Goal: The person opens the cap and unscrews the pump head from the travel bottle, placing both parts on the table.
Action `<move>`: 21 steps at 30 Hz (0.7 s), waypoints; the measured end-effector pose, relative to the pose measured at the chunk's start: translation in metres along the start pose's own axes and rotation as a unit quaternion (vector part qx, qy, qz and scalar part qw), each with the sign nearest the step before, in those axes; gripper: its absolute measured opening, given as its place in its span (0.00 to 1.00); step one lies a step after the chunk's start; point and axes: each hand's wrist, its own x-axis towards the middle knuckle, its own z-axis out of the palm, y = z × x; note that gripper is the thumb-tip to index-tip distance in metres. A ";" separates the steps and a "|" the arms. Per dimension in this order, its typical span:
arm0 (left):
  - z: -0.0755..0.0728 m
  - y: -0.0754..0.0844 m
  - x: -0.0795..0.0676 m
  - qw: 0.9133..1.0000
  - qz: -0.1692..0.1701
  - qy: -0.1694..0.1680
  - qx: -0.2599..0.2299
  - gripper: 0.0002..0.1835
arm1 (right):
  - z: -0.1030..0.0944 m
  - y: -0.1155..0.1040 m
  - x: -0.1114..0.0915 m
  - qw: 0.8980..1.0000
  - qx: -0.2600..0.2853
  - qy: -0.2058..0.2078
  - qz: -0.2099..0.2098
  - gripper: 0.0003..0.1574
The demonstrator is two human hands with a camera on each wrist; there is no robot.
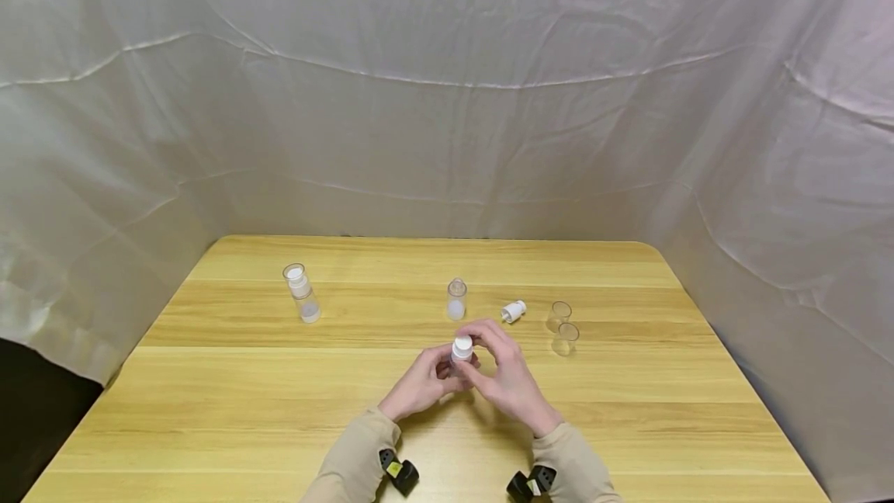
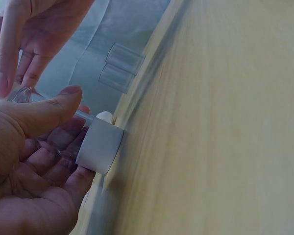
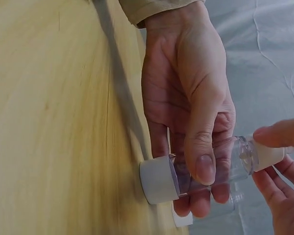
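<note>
While our left hand [image 1: 422, 383] is gripping the bottle [image 3: 236, 162] above the table [image 1: 209, 410], our right hand [image 1: 510, 379] is pinching its white top [image 1: 462, 345], apparently twisting it, so we are needing a steady hold.

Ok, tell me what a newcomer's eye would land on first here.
First, the white-topped clear bottle at front centre, held by both the left hand and the right hand. Next, the clear-capped bottle standing apart on the left of the wooden table. Then the white pump head lying right of centre, just left of two clear caps.
</note>
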 end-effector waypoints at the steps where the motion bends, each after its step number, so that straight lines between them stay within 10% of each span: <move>1: 0.000 0.000 0.000 1.000 0.004 -0.002 -0.002 0.21 | 0.000 0.000 0.000 1.000 0.004 -0.003 -0.003 0.30; 21: -0.001 -0.001 0.002 1.000 0.017 -0.002 0.005 0.18 | 0.001 -0.003 0.001 1.000 -0.002 0.004 0.000 0.28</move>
